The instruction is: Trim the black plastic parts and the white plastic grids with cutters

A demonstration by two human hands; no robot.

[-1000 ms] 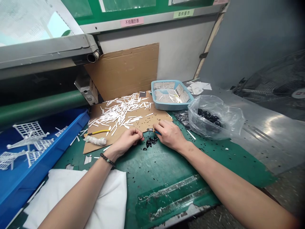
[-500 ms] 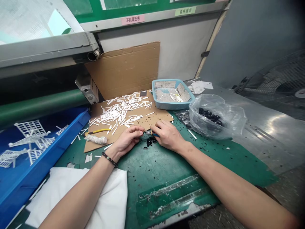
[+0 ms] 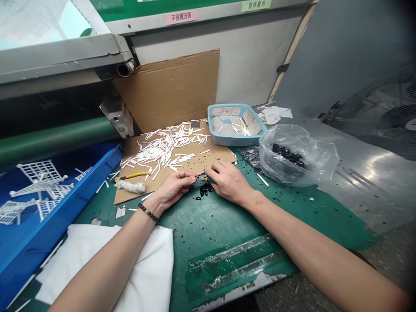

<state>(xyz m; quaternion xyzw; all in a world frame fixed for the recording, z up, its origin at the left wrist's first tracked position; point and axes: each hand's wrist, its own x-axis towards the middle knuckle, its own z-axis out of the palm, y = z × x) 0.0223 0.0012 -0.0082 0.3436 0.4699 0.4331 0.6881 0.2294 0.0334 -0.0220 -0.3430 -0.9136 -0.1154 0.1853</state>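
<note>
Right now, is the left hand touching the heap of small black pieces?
Apart: the head view shows green mat between the left hand and the heap of small black pieces.

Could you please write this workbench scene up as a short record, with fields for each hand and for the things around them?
left hand: fingertips close to the pliers' tip; anything held is too small to tell
right hand: holds small blue-handled pliers
nearby: heap of small black pieces on a green work mat
beyond: brown cardboard sheet bearing white plastic strips; clear plastic bag of black pieces
</note>
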